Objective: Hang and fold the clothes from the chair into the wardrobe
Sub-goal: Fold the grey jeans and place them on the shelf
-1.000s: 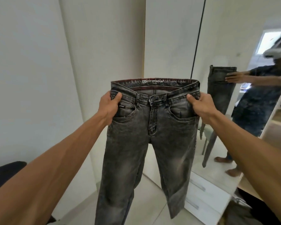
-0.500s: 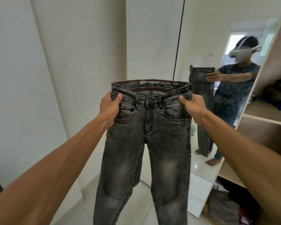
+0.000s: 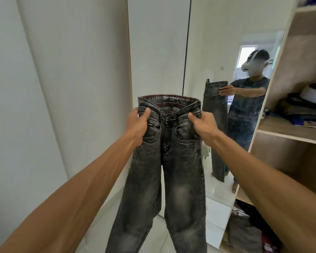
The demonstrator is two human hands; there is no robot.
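Observation:
A pair of dark grey washed jeans (image 3: 171,170) hangs in front of me, front side facing me, legs dangling toward the floor. My left hand (image 3: 138,125) grips the waistband at the left hip, thumb over the front. My right hand (image 3: 203,125) grips the waistband at the right hip. The waistband sags a little between the two hands. The open wardrobe (image 3: 290,134) stands to the right, its wooden shelf at about hand height. The chair is out of view.
A mirrored wardrobe door (image 3: 226,52) behind the jeans reflects me holding them. Folded clothes (image 3: 303,110) and a white object lie on the shelf; more clothes (image 3: 244,232) sit in the bottom compartment. White closed doors (image 3: 71,88) fill the left. Pale floor tiles lie below.
My view has swung right, bringing the wardrobe shelves into sight. My hands have come closer together on the waistband, so the jeans hang narrower.

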